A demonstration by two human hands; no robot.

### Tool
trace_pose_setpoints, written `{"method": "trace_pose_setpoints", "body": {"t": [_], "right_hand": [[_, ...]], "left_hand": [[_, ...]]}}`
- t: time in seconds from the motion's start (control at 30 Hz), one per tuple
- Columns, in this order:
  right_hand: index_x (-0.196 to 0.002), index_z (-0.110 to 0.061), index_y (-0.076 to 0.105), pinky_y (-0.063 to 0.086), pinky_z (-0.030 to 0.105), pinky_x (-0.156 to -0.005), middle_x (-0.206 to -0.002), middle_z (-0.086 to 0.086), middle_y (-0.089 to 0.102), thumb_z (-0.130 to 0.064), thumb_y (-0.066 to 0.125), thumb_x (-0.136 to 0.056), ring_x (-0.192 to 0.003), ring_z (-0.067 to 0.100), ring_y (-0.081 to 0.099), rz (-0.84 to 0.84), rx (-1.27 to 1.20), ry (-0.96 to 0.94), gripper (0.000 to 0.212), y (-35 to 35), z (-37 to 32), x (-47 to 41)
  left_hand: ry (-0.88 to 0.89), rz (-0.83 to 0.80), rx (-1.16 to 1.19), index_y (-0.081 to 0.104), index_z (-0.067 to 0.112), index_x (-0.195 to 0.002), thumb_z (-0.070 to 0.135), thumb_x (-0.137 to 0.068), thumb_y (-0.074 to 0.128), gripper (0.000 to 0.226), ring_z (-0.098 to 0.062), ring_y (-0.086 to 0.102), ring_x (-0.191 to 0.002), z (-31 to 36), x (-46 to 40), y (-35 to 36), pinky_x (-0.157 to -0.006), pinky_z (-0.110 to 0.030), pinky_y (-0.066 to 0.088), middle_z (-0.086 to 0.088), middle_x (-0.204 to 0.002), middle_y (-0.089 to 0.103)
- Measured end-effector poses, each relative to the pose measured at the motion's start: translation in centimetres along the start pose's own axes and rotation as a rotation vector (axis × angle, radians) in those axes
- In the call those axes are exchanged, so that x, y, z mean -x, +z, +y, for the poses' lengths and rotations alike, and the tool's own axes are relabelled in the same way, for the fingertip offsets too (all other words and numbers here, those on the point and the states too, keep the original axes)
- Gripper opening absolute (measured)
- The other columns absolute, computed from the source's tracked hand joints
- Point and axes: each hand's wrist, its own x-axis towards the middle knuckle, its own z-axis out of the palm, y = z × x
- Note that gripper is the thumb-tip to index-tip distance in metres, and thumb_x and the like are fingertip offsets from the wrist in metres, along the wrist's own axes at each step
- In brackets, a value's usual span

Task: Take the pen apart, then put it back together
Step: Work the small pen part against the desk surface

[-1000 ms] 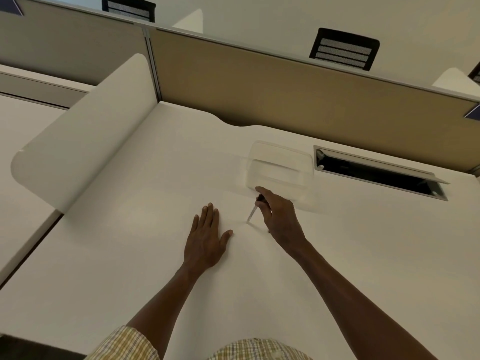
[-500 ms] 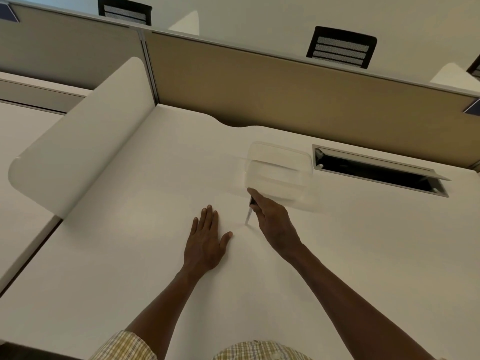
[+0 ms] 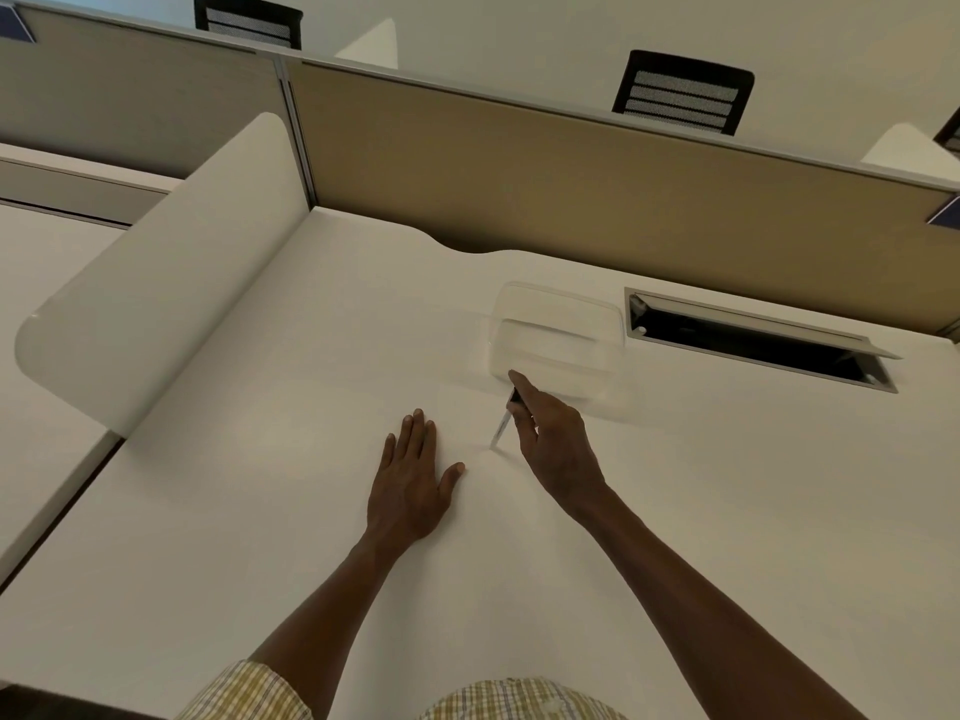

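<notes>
Right hand (image 3: 556, 444) pinches pen (image 3: 502, 426), tip down on tabletop (image 3: 727, 511), near clear tray (image 3: 561, 335) toward far edge. Left hand (image 3: 410, 485) flat, fingers straight, beside it.

A white desk (image 3: 727, 511) bore a clear plastic container (image 3: 558, 340), a flat left hand (image 3: 410, 485), and a pen (image 3: 501, 426) tip.

white desk (image 3: 260, 511), tan partition (image 3: 519, 174), yellow-checked sleeve (image 3: 244, 691)

A white bench (image 3: 260, 511) fills the view. At one o'clock, a clear plastic container (image 3: 558, 337) sits beside an open cable hatch (image 3: 753, 345). A tan partition (image 3: 519, 174) stands at twelve, two black chairs (image 3: 683, 93) beyond.
</notes>
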Motion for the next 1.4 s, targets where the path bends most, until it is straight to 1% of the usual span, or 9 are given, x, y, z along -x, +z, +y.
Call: {"method": "trace_pose_setpoints", "body": {"t": [0.17,0.27,0.47,0.53,0.63,0.77,0.83,1.27,1.4], "right_hand": [[-0.125,-0.003,0.06,0.047,0.02,-0.075,-0.092,0.007,0.073,-0.008,0.061,-0.094,-0.081,0.021,0.068,0.037,-0.003,0.018,0.032,-0.3,0.2,-0.8],[-0.12,-0.001,0.063,0.049,0.019,-0.077,-0.094,0.008,0.073,-0.006,0.063,-0.092,-0.084,0.021,0.069,0.091,-0.027,0.005,0.028,-0.7,0.1,-1.2],[-0.125,0.001,0.058,0.051,0.024,-0.078,-0.094,0.01,0.069,-0.006,0.061,-0.093,-0.085,0.02,0.065,0.172,0.027,-0.065,0.033,-0.6,-0.6,-1.5],[-0.127,0.0,0.056,0.052,0.026,-0.077,-0.093,0.01,0.068,-0.006,0.06,-0.093,-0.084,0.02,0.063,0.117,0.055,-0.098,0.035,-0.3,-0.6,-1.1],[-0.133,-0.007,0.054,0.055,0.032,-0.083,-0.1,0.008,0.07,-0.008,0.06,-0.094,-0.092,0.019,0.066,-0.038,0.043,-0.077,0.039,0.2,-0.5,-0.4],[-0.13,-0.008,0.056,0.044,0.017,-0.079,-0.099,0.006,0.071,-0.011,0.058,-0.095,-0.089,0.019,0.066,-0.039,0.053,-0.031,0.035,0.3,-0.2,-0.7],[-0.13,-0.007,0.057,0.04,0.016,-0.078,-0.098,0.007,0.071,-0.012,0.057,-0.096,-0.087,0.02,0.066,-0.042,0.063,-0.02,0.034,0.3,-0.2,-0.9],[-0.123,-0.005,0.059,0.043,0.021,-0.072,-0.093,0.007,0.07,-0.013,0.057,-0.096,-0.081,0.023,0.065,-0.021,0.051,0.01,0.029,-0.2,-0.2,-0.8],[-0.121,-0.002,0.061,0.05,0.028,-0.073,-0.094,0.008,0.071,-0.011,0.06,-0.094,-0.081,0.024,0.067,0.03,0.061,-0.026,0.028,-0.4,-0.6,-0.8]], "left_hand": [[-0.001,-0.001,0.0,0.007,0.007,-0.155,0.059,-0.098,0.025,0.079,-0.018,-0.007,-0.151,-0.1,0.0,0.1,-0.123,-0.038,0.003,-0.007,-0.164,-0.003],[-0.005,0.001,-0.005,0.008,0.007,-0.155,0.059,-0.098,0.024,0.079,-0.017,-0.007,-0.151,-0.1,-0.2,0.1,-0.123,-0.038,0.004,-0.008,-0.164,-0.002],[-0.008,-0.008,-0.015,0.006,0.007,-0.155,0.059,-0.098,0.023,0.079,-0.016,-0.009,-0.151,0.0,-0.2,0.0,-0.123,-0.036,0.001,-0.007,-0.164,-0.004],[-0.007,-0.008,-0.006,0.007,0.007,-0.155,0.059,-0.098,0.025,0.079,-0.017,-0.009,-0.151,0.1,-0.1,-0.1,-0.123,-0.037,0.002,-0.007,-0.164,-0.004],[-0.007,-0.003,0.004,0.008,0.007,-0.155,0.058,-0.098,0.027,0.078,-0.018,-0.007,-0.151,0.1,-0.1,-0.2,-0.123,-0.037,0.002,-0.008,-0.164,-0.002],[-0.008,-0.002,-0.001,0.008,0.006,-0.155,0.058,-0.099,0.027,0.079,-0.018,-0.008,-0.151,0.1,-0.1,-0.2,-0.124,-0.037,0.002,-0.008,-0.164,-0.004],[-0.007,0.0,0.007,0.008,0.006,-0.155,0.057,-0.099,0.028,0.078,-0.018,-0.008,-0.151,0.0,-0.1,-0.2,-0.123,-0.037,0.001,-0.008,-0.164,-0.003],[0.0,0.014,-0.001,0.008,0.007,-0.155,0.058,-0.098,0.027,0.078,-0.019,-0.006,-0.151,0.0,0.0,0.0,-0.123,-0.037,0.001,-0.008,-0.164,-0.001],[0.003,0.018,-0.002,0.009,0.007,-0.155,0.057,-0.099,0.028,0.078,-0.019,-0.006,-0.151,0.0,-0.1,0.0,-0.123,-0.037,0.002,-0.008,-0.164,-0.001]]}}
